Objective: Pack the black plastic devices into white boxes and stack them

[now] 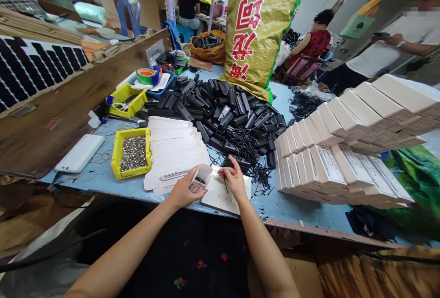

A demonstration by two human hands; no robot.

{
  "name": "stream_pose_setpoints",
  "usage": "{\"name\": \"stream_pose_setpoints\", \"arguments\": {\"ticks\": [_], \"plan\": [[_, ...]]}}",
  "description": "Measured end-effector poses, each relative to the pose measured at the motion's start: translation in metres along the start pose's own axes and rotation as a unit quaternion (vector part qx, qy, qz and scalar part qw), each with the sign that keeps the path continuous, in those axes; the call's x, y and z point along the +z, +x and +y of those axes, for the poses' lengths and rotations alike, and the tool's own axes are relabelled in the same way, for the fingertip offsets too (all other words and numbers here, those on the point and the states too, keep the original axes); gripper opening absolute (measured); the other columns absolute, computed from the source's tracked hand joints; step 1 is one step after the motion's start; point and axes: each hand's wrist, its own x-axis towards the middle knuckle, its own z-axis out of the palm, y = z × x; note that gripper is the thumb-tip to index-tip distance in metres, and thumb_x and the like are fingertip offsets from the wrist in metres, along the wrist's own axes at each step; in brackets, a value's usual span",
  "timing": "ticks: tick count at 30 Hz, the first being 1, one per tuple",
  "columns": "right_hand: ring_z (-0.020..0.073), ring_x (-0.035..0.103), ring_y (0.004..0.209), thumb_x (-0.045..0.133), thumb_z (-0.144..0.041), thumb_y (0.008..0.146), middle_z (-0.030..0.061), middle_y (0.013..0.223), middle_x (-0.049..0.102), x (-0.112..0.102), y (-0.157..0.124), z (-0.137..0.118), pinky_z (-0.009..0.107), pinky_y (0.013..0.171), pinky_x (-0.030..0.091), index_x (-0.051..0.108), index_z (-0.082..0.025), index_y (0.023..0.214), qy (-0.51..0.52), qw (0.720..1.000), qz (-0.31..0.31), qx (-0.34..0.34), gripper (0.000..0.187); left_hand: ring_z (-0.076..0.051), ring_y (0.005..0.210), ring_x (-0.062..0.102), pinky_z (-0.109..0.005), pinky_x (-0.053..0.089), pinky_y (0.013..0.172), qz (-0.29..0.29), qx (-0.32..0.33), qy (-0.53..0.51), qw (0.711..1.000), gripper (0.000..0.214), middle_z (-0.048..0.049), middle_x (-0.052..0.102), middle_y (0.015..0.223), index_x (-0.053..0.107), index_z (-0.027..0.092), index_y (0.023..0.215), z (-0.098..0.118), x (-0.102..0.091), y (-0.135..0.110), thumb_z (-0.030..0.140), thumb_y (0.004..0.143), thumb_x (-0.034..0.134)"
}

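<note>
My left hand [185, 190] is closed around an open white carton [202, 173], its flap up and something black showing in its mouth. My right hand [236, 182] is just to the right, apart from the left, and appears to pinch a thin black rod [226, 186] between thumb and fingers, above a white slab [213, 193] at the near edge of the tabletop [98, 189].

I judge this carton part-way done: it has been opened out and seems to hold a black unit, but it isn't closed. On the right, the stacked boxes [319, 162] stand in tiers, and I'd count those as finished, though I can't see inside them.

Plenty looks left. Just left of the carton lies a fan of flat cartons [175, 149], not yet opened out. On the far side, black units [184, 112] are heaped loose, with a scatter of thin rods [261, 176] on the heap's near side. Left of the flat cartons, a yellow bin [117, 153] is well stocked with small metal parts [134, 151]. Whether any have gone into the carton I hold, I can't tell.
</note>
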Motion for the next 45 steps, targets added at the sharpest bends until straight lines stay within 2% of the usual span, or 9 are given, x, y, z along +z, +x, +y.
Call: {"name": "stream_pose_setpoints", "arguments": {"ticks": [3,9,16,26,29,33,38,42,45], "plan": [[0.0162,0.068,0.077,0.056,-0.037,0.087,0.0005,0.078,0.068,0.006,-0.02,-0.023,0.035,0.076,0.054,0.048,-0.022,0.112,0.145,0.987,0.068,-0.018,0.03,-0.028,0.12,0.053,-0.037,0.044,0.098,-0.028,0.01,0.018,0.999,0.079,-0.0091,0.053,0.135,0.031,0.022,0.142,0.002,0.005,0.002,0.039,0.072,0.066],[0.0172,0.068,0.077,0.062,-0.035,0.085,0.0023,0.081,0.068,0.024,-0.033,-0.036,0.035,0.079,0.053,0.054,-0.022,0.097,0.0,0.995,0.049,-0.09,0.02,-0.03,0.119,0.054,-0.039,0.047,0.096,-0.013,-0.005,0.047,0.999,0.081,-0.011,0.046,0.142,0.026,0.022,0.144,0.007,0.008,0.002,0.038,0.075,0.063],[0.0163,0.069,0.074,0.058,-0.029,0.089,0.0017,0.082,0.069,-0.004,-0.01,-0.035,0.034,0.071,0.056,0.049,-0.023,0.103,-0.005,0.959,0.175,-0.222,0.017,-0.031,0.12,0.053,-0.039,0.045,0.097,-0.052,-0.003,0.082,0.995,0.082,-0.0093,0.046,0.142,0.025,0.024,0.145,0.003,-0.004,0.006,0.039,0.075,0.063],[0.0159,0.066,0.1,0.046,-0.019,0.093,0.0024,0.104,0.071,0.025,-0.045,-0.007,0.042,0.098,0.049,0.064,-0.025,0.097,-0.214,0.884,-0.098,-0.404,0.02,-0.029,0.122,0.051,-0.041,0.042,0.1,0.023,-0.022,-0.01,0.999,0.08,-0.0141,0.046,0.14,0.025,0.018,0.142,0.004,0.001,0.01,0.032,0.073,0.063],[0.0157,0.067,0.098,0.046,-0.022,0.094,0.0021,0.1,0.072,0.027,-0.046,0.0,0.043,0.101,0.046,0.067,-0.024,0.093,-0.2,0.9,-0.066,-0.382,0.021,-0.026,0.117,0.055,-0.041,0.043,0.099,0.042,-0.031,-0.067,0.996,0.086,-0.0152,0.05,0.135,0.013,0.018,0.145,-0.002,0.002,0.011,0.029,0.076,0.062],[0.0195,0.065,0.092,0.056,-0.032,0.09,0.0058,0.091,0.071,0.019,-0.027,0.001,0.047,0.101,0.04,0.067,-0.021,0.09,-0.176,0.96,0.089,-0.199,0.017,-0.026,0.121,0.052,-0.041,0.042,0.101,0.041,0.037,-0.025,0.998,0.079,-0.0155,0.048,0.135,0.021,0.02,0.141,-0.013,0.005,0.008,0.036,0.077,0.065],[0.0141,0.059,0.071,0.048,-0.041,0.092,0.0064,0.093,0.064,0.024,-0.016,-0.007,0.029,0.066,0.051,0.062,-0.018,0.109,-0.032,0.997,0.024,-0.066,0.032,-0.023,0.106,0.062,-0.034,0.051,0.087,0.065,0.193,0.042,0.978,0.063,-0.0096,0.058,0.121,0.036,0.025,0.132,-0.02,0.015,0.003,0.027,0.077,0.067],[0.0159,0.055,0.077,0.054,-0.036,0.089,0.005,0.088,0.057,0.021,-0.03,-0.029,0.03,0.07,0.049,0.064,-0.021,0.103,-0.129,0.966,0.092,-0.207,0.023,-0.022,0.107,0.062,-0.031,0.054,0.079,0.129,0.292,0.082,0.944,0.07,-0.0098,0.059,0.12,0.028,0.029,0.137,-0.023,0.013,0.002,0.023,0.079,0.067],[0.0236,0.052,0.101,0.063,-0.035,0.083,0.0093,0.106,0.055,0.01,-0.041,-0.049,0.041,0.089,0.044,0.068,-0.023,0.1,-0.295,0.908,0.001,-0.296,0.021,-0.023,0.108,0.061,-0.032,0.055,0.078,0.135,0.323,0.126,0.928,0.071,-0.0115,0.058,0.121,0.026,0.029,0.138,-0.022,0.005,0.003,0.023,0.08,0.067]]}}
